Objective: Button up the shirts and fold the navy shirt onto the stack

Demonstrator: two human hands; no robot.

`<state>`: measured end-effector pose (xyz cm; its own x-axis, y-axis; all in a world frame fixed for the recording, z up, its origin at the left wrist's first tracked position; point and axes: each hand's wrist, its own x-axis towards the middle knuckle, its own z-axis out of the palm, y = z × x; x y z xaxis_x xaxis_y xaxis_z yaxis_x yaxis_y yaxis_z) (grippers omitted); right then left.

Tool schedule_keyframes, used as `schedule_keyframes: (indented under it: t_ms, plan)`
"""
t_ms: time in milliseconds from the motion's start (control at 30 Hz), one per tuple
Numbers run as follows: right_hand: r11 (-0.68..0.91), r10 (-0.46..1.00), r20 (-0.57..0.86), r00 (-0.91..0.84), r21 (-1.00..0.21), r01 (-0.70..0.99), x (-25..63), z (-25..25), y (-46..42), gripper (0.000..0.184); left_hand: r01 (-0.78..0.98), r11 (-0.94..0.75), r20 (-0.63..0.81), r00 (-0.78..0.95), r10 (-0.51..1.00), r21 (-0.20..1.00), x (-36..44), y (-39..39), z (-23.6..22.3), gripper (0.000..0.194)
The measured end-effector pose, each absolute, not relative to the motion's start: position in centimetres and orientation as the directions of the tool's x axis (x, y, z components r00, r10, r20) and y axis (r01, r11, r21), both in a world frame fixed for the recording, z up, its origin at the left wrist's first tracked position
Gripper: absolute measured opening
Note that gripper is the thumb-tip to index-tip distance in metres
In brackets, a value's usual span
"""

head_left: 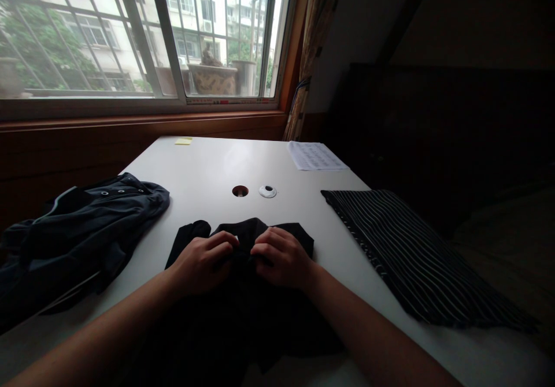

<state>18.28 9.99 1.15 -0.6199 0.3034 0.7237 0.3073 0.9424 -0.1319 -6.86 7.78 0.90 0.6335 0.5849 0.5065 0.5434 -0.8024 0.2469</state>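
A black garment (pixel 277 323) is spread on the white table (pixel 203 167) in front of me, its kind hard to make out in the dark. My left hand (pixel 203 260) has its fingers curled on the cloth near the upper middle. Close by on the right, my right hand (pixel 281 257) pinches the same cloth, a narrow gap between the two hands. A small white patch, perhaps a label, shows beside the left fingertips. Folds of the garment rise just beyond my fingers.
At the left lies a crumpled dark garment (pixel 108 219) with metal eyelets. A black striped cloth (pixel 416 254) lies flat at the right. Farther back are printed papers (pixel 318 156), a yellow sticky note (pixel 183 141), a cable hole (pixel 240 191) and its round cover (pixel 267 191). A barred window stands behind.
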Motion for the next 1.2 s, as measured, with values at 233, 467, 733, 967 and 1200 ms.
schedule_keyframes:
  t_ms: [233, 467, 733, 967, 1200]
  plan:
    - [0.942, 0.318, 0.711, -0.627, -0.164, 0.291, 18.19, 1.33, 10.01, 0.017, 0.648, -0.745, 0.401, 0.648, 0.648, 0.156, -6.57, 7.72, 0.93, 0.014]
    - [0.936, 0.34, 0.704, -0.624, -0.19, 0.295, 18.21, 1.34, 10.01, 0.017, 0.638, -0.759, 0.449, 0.645, 0.619, 0.131, -6.79, 7.75, 0.8, 0.015]
    - [0.937, 0.337, 0.71, -0.618, -0.188, 0.295, 18.14, 1.6, 9.97, 0.017, 0.66, -0.744, 0.432, 0.643, 0.632, 0.106, -6.72, 8.01, 0.67, 0.016]
    - [0.935, 0.342, 0.701, -0.626, -0.188, 0.3, 18.16, 1.5, 10.05, 0.017, 0.632, -0.771, 0.403, 0.687, 0.605, 0.08, -6.81, 8.11, 0.66, 0.016]
    - [0.937, 0.338, 0.7, -0.63, -0.188, 0.293, 18.22, 1.48, 10.04, 0.017, 0.637, -0.768, 0.397, 0.69, 0.605, 0.065, -6.82, 8.04, 0.71, 0.015]
